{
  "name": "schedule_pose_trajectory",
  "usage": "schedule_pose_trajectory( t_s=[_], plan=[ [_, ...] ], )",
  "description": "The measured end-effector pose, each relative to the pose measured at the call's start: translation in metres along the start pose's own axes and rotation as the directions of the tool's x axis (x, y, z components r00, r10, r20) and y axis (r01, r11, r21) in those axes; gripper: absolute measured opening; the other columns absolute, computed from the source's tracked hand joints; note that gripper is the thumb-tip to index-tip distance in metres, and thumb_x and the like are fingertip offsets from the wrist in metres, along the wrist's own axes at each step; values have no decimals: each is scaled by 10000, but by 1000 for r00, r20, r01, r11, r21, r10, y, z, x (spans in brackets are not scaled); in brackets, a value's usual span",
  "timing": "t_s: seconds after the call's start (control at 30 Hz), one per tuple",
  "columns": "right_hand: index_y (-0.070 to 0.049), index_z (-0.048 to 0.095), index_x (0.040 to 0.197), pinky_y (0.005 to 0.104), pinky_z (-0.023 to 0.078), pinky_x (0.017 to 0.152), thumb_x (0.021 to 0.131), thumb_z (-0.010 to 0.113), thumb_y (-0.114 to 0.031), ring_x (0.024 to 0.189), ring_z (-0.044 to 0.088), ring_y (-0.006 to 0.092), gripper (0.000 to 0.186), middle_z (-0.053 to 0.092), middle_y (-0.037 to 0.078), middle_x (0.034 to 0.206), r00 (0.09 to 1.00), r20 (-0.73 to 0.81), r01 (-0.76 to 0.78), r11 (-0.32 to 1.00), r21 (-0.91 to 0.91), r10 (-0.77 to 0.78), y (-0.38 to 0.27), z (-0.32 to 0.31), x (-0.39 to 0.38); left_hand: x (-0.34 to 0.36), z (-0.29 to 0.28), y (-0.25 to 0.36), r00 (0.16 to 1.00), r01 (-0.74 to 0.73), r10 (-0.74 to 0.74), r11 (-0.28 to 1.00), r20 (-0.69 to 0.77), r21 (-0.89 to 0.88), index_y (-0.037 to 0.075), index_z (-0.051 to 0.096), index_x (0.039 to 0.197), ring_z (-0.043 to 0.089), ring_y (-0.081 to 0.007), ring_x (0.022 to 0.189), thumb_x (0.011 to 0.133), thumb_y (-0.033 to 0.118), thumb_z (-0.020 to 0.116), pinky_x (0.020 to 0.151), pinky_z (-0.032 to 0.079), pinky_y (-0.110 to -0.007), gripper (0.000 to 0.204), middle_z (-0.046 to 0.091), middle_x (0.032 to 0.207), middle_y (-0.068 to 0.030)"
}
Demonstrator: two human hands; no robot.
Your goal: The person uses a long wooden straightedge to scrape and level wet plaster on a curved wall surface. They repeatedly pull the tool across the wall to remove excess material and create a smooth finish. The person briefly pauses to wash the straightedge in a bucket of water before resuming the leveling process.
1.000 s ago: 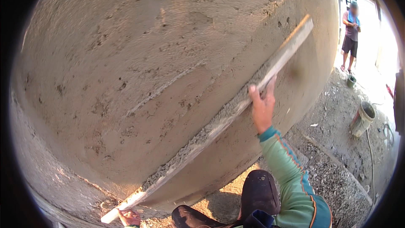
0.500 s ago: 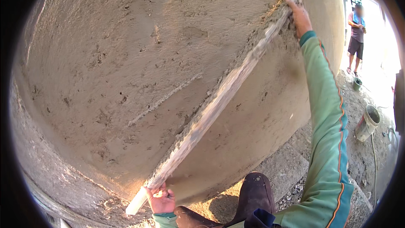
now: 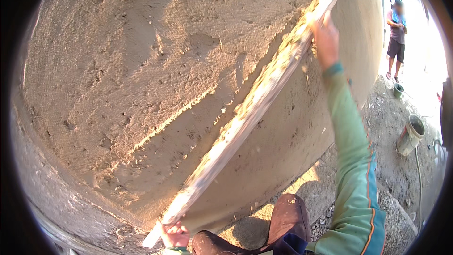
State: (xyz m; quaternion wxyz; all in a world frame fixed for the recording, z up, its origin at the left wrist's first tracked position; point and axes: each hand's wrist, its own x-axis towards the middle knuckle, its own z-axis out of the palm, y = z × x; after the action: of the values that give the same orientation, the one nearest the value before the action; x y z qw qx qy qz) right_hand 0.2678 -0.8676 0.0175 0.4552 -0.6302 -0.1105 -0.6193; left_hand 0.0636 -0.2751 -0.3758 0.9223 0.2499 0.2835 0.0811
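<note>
A long straight wooden board [image 3: 252, 111], crusted with wet mortar along its upper left edge, lies diagonally against a plastered wall [image 3: 113, 61]. The wall is rough and pitted left of the board, with a ragged ridge of mortar, and smoother to the right. My right hand [image 3: 324, 42] grips the board near its upper end, slightly blurred by motion. My left hand [image 3: 175, 234] holds the lower end at the bottom edge of the view. Small bits of mortar are dropping below the board.
A person [image 3: 396, 38] with a blue cloth round the neck stands in a bright doorway at upper right. A small green bucket [image 3: 398, 91], a larger dirty bucket [image 3: 410, 136] and a hose [image 3: 418, 179] sit on the rubble-strewn ground [image 3: 387, 113]. My knees show below.
The board has steepened, its lower end moving rightward and its upper end rising. My right hand rose, then dropped slightly. More loosened mortar shows on the board.
</note>
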Motion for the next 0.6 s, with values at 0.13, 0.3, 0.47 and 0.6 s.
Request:
schedule_pose_trajectory(
  t_s=[0.13, 0.3, 0.47, 0.6],
  plan=[
    [63, 231, 1493, 351, 466, 749, 851, 682, -399, 918, 556, 173, 911, 606, 117, 1144, 960, 21, -282, 955, 90, 281, 12, -16, 76, -24, 64, -42, 974, 7, 3, 999, 225, -46, 167, 673, 1029, 540, -144, 580, 807, 619, 666, 565, 499, -328, 503, 697, 949, -47],
    [67, 174, 1503, 367, 444, 988, 927, 590, -355, 1244, 514, 242, 826, 468, 206, 1415, 963, 140, -237, 971, 34, 230, -5, -14, -25, 8, -5, -15, 973, -110, 120, 992, 197, -61, 187, 675, 1022, 554, -124, 562, 865, 613, 584, 529, 506, -307, 463, 703, 989, -39],
    [115, 212, 1469, 288, 483, 884, 920, 631, -228, 1060, 586, 185, 772, 599, 174, 1216, 988, 17, -152, 986, 72, 151, -2, 7, -109, 31, -67, 15, 995, -100, 98, 995, -34, -31, 192, 637, 1123, 626, -116, 779, 788, 596, 691, 580, 527, -260, 528, 682, 1068, -13],
    [131, 351, 1399, 340, 480, 898, 922, 637, -354, 1066, 585, 238, 738, 614, 216, 1152, 998, 22, -68, 996, 61, 67, -3, 6, 7, 4, 11, -14, 993, -67, 81, 986, 89, -154, 152, 656, 1068, 628, -144, 830, 783, 557, 716, 543, 479, -301, 499, 671, 1057, -11]
  ],
)
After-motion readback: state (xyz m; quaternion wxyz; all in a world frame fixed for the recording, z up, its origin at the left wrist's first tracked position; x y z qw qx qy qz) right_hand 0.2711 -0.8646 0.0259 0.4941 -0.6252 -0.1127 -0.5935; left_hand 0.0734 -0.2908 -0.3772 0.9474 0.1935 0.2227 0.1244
